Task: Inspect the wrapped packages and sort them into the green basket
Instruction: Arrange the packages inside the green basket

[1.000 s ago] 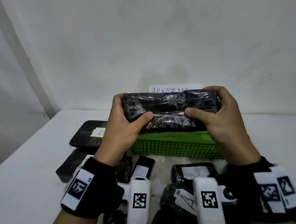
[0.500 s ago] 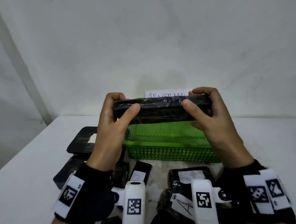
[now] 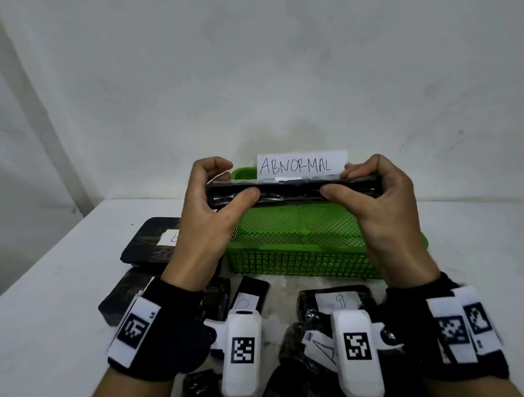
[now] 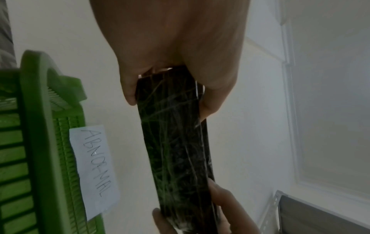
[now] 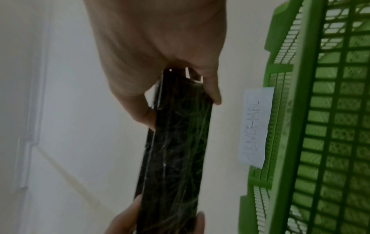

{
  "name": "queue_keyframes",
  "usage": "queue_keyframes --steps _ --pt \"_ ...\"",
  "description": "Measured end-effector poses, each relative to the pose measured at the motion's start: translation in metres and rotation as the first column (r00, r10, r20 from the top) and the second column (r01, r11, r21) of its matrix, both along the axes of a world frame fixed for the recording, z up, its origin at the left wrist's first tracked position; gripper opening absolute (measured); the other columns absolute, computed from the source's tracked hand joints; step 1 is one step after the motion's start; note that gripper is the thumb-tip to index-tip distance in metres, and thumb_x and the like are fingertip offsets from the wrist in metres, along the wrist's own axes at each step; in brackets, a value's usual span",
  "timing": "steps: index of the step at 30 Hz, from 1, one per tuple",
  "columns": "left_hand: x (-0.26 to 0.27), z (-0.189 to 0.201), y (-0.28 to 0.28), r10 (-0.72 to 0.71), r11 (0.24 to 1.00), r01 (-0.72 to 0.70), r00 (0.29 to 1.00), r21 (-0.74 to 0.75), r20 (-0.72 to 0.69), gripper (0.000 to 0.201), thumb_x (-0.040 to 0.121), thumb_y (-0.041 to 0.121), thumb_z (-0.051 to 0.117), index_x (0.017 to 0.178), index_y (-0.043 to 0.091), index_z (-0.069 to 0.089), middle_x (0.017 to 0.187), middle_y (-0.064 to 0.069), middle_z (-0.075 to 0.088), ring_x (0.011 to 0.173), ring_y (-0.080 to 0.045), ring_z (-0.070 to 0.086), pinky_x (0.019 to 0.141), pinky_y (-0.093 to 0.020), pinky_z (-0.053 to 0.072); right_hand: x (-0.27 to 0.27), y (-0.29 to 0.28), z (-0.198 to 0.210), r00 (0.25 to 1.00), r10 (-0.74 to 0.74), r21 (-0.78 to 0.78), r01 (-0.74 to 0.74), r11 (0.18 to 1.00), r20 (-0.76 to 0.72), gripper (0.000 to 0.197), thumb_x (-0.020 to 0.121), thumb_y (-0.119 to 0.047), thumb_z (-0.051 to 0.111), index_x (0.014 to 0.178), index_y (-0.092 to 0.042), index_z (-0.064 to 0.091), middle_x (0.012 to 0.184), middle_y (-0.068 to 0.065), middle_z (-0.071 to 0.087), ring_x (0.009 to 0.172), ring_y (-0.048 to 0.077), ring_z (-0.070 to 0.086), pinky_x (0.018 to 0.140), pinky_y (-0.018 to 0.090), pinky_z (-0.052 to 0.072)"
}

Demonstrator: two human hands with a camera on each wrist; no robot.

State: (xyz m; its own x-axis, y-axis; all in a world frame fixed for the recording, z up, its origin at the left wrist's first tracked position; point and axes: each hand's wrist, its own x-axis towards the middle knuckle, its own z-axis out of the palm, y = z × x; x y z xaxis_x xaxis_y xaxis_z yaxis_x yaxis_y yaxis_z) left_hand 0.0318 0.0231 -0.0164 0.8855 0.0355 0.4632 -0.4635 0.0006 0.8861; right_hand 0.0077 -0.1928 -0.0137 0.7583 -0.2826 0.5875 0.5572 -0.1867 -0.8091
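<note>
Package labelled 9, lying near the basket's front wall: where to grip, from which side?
Judging from the head view, take the package labelled 9 from above, pinching across its short width near the middle. It lies flat on the table, label up, so its long side edges look reachable. The green basket crowds its far edge and another wrapped package its near edge. Both hands are busy holding another package.

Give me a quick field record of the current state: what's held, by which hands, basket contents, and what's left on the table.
held item: black wrapped package, edge-on, above the green basket
left hand: grips the package's left end
right hand: grips the package's right end
basket contents: none visible; part hidden by the hands
basket label: paper sign reading ABNORMAL, at the far rim
remaining: several black packages on the white table, near side, one marked 9
</note>
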Motion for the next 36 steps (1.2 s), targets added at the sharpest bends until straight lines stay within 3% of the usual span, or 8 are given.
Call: queue_keyframes --steps 3,8,12,16,20,26,30,36 --pt "0.001 0.002 0.005 -0.156 0.984 0.138 0.973 -0.116 -0.169 0.065 0.072 0.037 0.082 0.127 0.031 0.049 0.126 0.002 0.06 0.112 -0.014 0.065 0.095 -0.036 0.053 -0.006 -0.008 0.006 0.998 0.016 -0.121 -0.009 0.993 0.061 0.031 0.074 -0.028 0.084 0.083 -0.025 0.055 0.11 0.001 0.067 0.12 0.002 0.061 0.095 0.02 0.05" --pt "0.005 0.008 0.011 -0.398 0.857 0.271 0.888 -0.438 -0.23 0.066 0.079 0.014 0.073 0.138 0.013 0.044 0.112 -0.006 0.07 0.096 -0.02 0.072 0.068 -0.032 0.061 -0.011 -0.012 0.013 1.0 0.02 -0.225 -0.024 0.974 -0.021 0.028 0.077 -0.049 0.078 0.083 -0.028 0.059 0.143 -0.012 0.053 0.123 0.001 0.058 0.098 0.029 0.048" --pt "0.009 0.002 0.01 -0.311 0.91 0.256 0.942 -0.327 -0.127 0.079 0.068 -0.007 0.072 0.138 0.019 0.046 0.12 0.001 0.067 0.096 -0.013 0.069 0.07 -0.027 0.059 -0.009 -0.008 0.008 0.961 -0.055 -0.295 -0.029 0.955 -0.271 0.071 0.084 -0.035 0.078 0.14 -0.035 0.035 0.144 -0.008 0.041 0.124 0.013 0.059 0.103 0.034 0.054" --pt "0.005 0.0 0.005 -0.289 0.934 0.24 0.943 -0.263 -0.167 0.07 0.069 0.007 0.075 0.133 0.019 0.049 0.113 -0.002 0.071 0.102 -0.021 0.07 0.086 -0.037 0.06 -0.01 -0.001 0.007 0.944 -0.008 -0.154 -0.045 0.987 -0.331 0.084 0.083 -0.021 0.082 0.147 -0.033 0.029 0.126 -0.009 0.058 0.1 0.006 0.068 0.065 0.023 0.061" --pt "0.004 -0.005 -0.005 -0.18 0.966 0.144 0.971 -0.215 -0.159 0.059 0.071 0.012 0.079 0.123 0.012 0.053 0.113 -0.007 0.072 0.103 -0.024 0.071 0.094 -0.044 0.056 -0.004 0.004 0.0 0.948 -0.142 -0.24 0.073 0.968 -0.284 0.083 0.076 -0.028 0.088 0.137 -0.038 0.033 0.132 -0.001 0.057 0.114 0.023 0.065 0.092 0.048 0.059" --pt "0.003 -0.008 -0.011 -0.124 0.983 0.109 0.988 -0.149 -0.095 0.043 0.082 0.003 0.075 0.117 0.016 0.054 0.105 -0.001 0.072 0.098 -0.019 0.072 0.085 -0.035 0.058 0.001 0.005 -0.006 0.942 -0.265 -0.283 0.202 0.938 -0.208 0.08 0.075 -0.03 0.088 0.136 -0.03 0.036 0.128 -0.001 0.058 0.114 0.021 0.063 0.099 0.043 0.055" --pt "-0.001 0.002 -0.004 -0.376 0.905 0.336 0.918 -0.262 -0.123 0.037 0.091 0.018 0.062 0.127 0.023 0.058 0.118 -0.004 0.069 0.101 -0.018 0.069 0.076 -0.032 0.059 -0.002 0.007 -0.005 0.914 -0.33 -0.423 0.208 0.882 -0.237 0.09 0.087 -0.034 0.077 0.158 -0.03 0.022 0.152 0.002 0.043 0.133 0.015 0.048 0.113 0.038 0.042" --pt "-0.013 -0.002 -0.026 -0.291 0.95 0.294 0.956 0.101 -0.051 0.049 0.09 0.038 0.065 0.137 0.033 0.054 0.125 0.008 0.068 0.116 -0.009 0.065 0.094 -0.035 0.055 -0.011 0.019 -0.001 0.941 0.025 -0.581 -0.229 0.781 -0.337 0.102 0.077 -0.054 0.076 0.159 -0.045 0.016 0.17 -0.009 0.009 0.157 0.016 0.012 0.124 0.059 0.024"
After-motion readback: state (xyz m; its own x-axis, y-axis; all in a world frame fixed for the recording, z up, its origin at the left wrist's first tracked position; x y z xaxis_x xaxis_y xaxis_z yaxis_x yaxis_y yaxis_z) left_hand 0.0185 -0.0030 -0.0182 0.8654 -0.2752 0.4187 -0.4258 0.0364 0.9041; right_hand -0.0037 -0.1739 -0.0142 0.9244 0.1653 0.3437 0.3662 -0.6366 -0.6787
